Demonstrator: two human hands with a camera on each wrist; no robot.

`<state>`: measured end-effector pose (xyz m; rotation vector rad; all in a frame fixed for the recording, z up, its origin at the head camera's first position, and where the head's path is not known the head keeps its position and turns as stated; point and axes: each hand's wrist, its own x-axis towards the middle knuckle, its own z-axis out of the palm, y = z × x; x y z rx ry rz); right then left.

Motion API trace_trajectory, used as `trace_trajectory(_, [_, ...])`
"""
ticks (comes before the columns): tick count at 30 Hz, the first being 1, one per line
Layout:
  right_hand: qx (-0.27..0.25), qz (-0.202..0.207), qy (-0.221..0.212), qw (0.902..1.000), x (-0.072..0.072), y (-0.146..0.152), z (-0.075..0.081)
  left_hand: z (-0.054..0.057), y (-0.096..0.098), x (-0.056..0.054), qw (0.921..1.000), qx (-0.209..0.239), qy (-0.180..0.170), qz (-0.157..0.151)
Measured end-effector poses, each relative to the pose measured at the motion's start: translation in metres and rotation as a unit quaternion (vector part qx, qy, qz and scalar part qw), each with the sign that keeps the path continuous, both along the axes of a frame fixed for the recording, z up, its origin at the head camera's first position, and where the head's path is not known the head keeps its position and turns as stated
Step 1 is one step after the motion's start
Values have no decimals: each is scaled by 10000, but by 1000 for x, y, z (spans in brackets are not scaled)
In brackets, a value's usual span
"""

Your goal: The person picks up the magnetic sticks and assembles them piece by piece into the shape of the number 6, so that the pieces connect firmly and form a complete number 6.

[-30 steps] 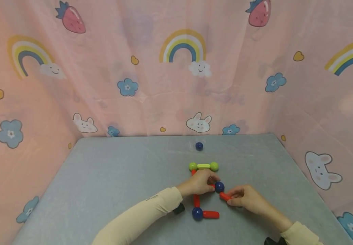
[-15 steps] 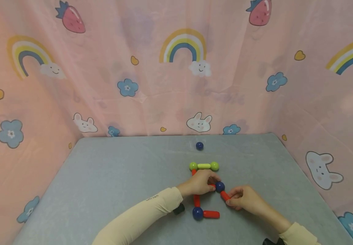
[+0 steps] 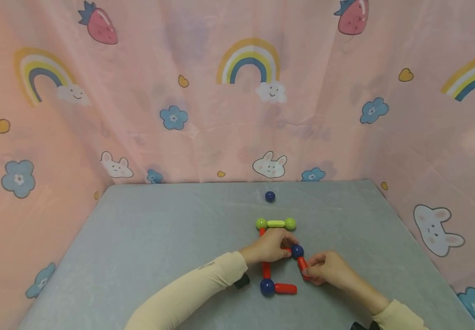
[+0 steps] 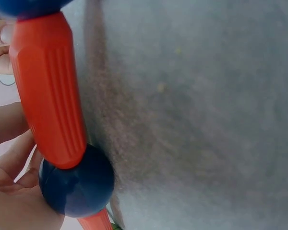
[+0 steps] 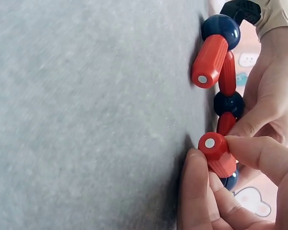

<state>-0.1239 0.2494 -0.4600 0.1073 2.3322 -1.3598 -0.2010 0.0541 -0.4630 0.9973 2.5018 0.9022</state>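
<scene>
My left hand point(image 3: 269, 246) holds the short red rod beside a blue ball point(image 3: 297, 251), its fingers partly hiding that rod. From the ball's near side runs another red rod point(image 3: 303, 265), pinched between the right hand's point(image 3: 327, 268) thumb and fingers. Its free end shows a silvery magnet disc point(image 5: 210, 143) in the right wrist view. Left of it, a line of red magnetic rods point(image 3: 266, 270) joins a green ball point(image 3: 261, 223) to a near blue ball point(image 3: 267, 287). The left wrist view shows the middle blue ball point(image 4: 77, 182) close to the left hand's palm.
A red rod point(image 3: 285, 288) points right from the near blue ball. At the line's far end, a light green rod point(image 3: 276, 223) links two green balls. A loose blue ball point(image 3: 270, 196) lies near the grey table's point(image 3: 159, 220) back edge, before a pink patterned curtain point(image 3: 204, 137).
The red rod in my right hand has swung its outer end toward the body, and it now slants less. My left hand keeps its hold in place.
</scene>
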Motion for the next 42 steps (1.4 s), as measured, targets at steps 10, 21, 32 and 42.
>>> trace_trajectory(10, [-496,5,-227,9985,0,-2,0,-2,1,-2,10000,9,-38,42])
trace_trajectory(21, [-573,38,-249,9980,-1,-6,-4,-2,0,0,9999,54,-100,60])
trace_trajectory(32, [-561,56,-244,9981,0,-6,-4,0,0,0,9999,52,-119,85])
trace_trajectory(42, [-522,-23,-262,9983,2,-5,-2,2,0,1,9998,44,-170,86])
